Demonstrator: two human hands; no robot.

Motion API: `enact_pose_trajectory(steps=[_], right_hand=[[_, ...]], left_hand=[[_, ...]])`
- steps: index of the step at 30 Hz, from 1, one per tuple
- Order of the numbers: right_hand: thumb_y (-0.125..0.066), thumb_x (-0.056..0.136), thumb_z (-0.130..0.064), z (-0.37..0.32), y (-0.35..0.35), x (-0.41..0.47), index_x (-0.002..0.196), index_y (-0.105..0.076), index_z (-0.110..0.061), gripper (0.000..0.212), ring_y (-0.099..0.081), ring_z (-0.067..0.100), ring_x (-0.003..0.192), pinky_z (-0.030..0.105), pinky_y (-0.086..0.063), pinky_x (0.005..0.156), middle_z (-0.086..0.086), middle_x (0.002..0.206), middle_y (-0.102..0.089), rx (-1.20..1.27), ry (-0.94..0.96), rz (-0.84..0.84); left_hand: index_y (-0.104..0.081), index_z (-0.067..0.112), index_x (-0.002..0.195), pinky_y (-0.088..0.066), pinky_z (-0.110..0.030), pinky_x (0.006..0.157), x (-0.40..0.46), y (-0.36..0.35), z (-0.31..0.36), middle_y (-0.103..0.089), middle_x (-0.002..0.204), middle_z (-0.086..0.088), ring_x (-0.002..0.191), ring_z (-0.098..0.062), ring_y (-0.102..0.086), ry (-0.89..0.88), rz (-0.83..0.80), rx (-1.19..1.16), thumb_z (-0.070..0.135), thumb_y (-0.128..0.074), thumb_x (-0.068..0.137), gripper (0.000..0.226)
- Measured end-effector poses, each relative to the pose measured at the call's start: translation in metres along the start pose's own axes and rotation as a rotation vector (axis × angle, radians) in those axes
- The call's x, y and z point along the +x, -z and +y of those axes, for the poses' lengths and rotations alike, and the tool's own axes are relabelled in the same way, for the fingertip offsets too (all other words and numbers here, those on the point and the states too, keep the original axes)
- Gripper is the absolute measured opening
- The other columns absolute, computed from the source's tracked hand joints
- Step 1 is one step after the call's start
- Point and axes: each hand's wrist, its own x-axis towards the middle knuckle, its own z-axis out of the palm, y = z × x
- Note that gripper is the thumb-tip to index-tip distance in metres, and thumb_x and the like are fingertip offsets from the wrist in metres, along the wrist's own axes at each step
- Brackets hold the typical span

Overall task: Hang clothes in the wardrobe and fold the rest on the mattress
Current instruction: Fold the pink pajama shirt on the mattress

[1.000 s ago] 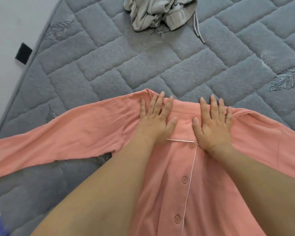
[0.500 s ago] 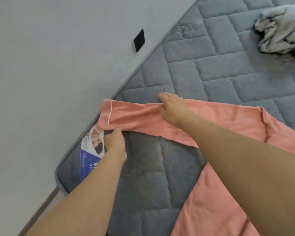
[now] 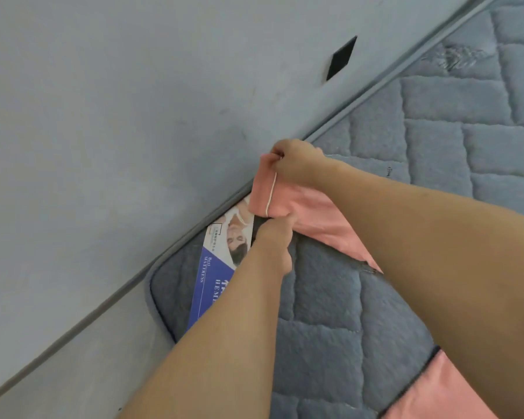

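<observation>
Head view: our right hand (image 3: pixel 294 160) and left hand (image 3: pixel 274 234) each pinch a corner of the pink sleeve cuff (image 3: pixel 263 192), stretched at the mattress (image 3: pixel 330 313) edge, likely for folding inward.

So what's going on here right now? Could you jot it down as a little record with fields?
Garment: salmon-pink shirt sleeve with white piping at the cuff
Left hand: pinches the cuff's lower corner
Right hand: grips the cuff's upper corner
Surface: grey quilted mattress, set against a grey wall
Nearby: printed mattress label at the mattress corner, partly under the left hand and the cuff
Also on wall: small black patch
Task stage: sleeve held at its end, fold not yet made
</observation>
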Motion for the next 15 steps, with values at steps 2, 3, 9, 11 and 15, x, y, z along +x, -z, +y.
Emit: enact_pose_trajectory(steps=[2,3,9,11,15], right_hand=[[-0.047,0.095,-0.023,0.010,0.013,-0.013,0.088,-0.058,-0.026,0.012,-0.055,0.027,0.105,0.038,-0.040,0.095,0.007,0.108,-0.062,0.151,-0.037,0.025],[-0.048,0.094,-0.020,0.017,0.022,-0.023,0.081,-0.055,-0.026,0.016,-0.053,0.024,0.096,0.035,-0.039,0.089,0.005,0.098,-0.060,0.237,-0.047,0.039],[-0.044,0.091,0.002,0.090,0.110,-0.116,0.071,-0.051,-0.017,0.028,-0.047,0.011,0.065,0.016,-0.040,0.054,0.000,0.071,-0.051,0.689,-0.095,0.225],[-0.038,0.087,0.006,0.130,0.139,-0.160,0.070,-0.049,-0.016,0.030,-0.045,0.014,0.065,0.019,-0.037,0.053,0.005,0.072,-0.050,0.763,-0.129,0.311],[-0.036,0.090,0.002,0.247,0.185,-0.279,0.075,-0.050,-0.021,0.031,-0.051,0.016,0.068,0.023,-0.043,0.059,0.003,0.078,-0.053,0.904,-0.327,0.429]], left_hand=[[-0.061,0.016,0.111,-0.042,-0.033,0.087,-0.003,0.000,0.001,-0.055,0.093,0.000,0.093,-0.021,-0.049,-0.088,-0.023,-0.034,0.025,-0.059,0.097,0.017],[-0.061,0.018,0.097,-0.042,-0.031,0.079,-0.011,-0.001,0.000,-0.054,0.084,0.000,0.088,-0.021,-0.049,-0.142,-0.010,-0.029,0.018,-0.058,0.096,0.003],[-0.033,0.017,0.056,-0.027,-0.023,0.045,-0.096,-0.082,-0.009,-0.032,0.048,0.013,0.047,-0.007,-0.025,-0.679,0.025,0.230,0.012,-0.059,0.087,0.041],[-0.036,0.015,0.059,-0.031,-0.030,0.054,-0.130,-0.128,-0.020,-0.040,0.058,0.004,0.052,-0.015,-0.035,-0.821,0.019,0.400,0.014,-0.058,0.086,0.034],[-0.045,0.017,0.074,-0.042,-0.038,0.064,-0.203,-0.229,-0.076,-0.054,0.073,-0.004,0.071,-0.030,-0.050,-1.003,-0.108,0.684,0.011,-0.055,0.081,0.014]])
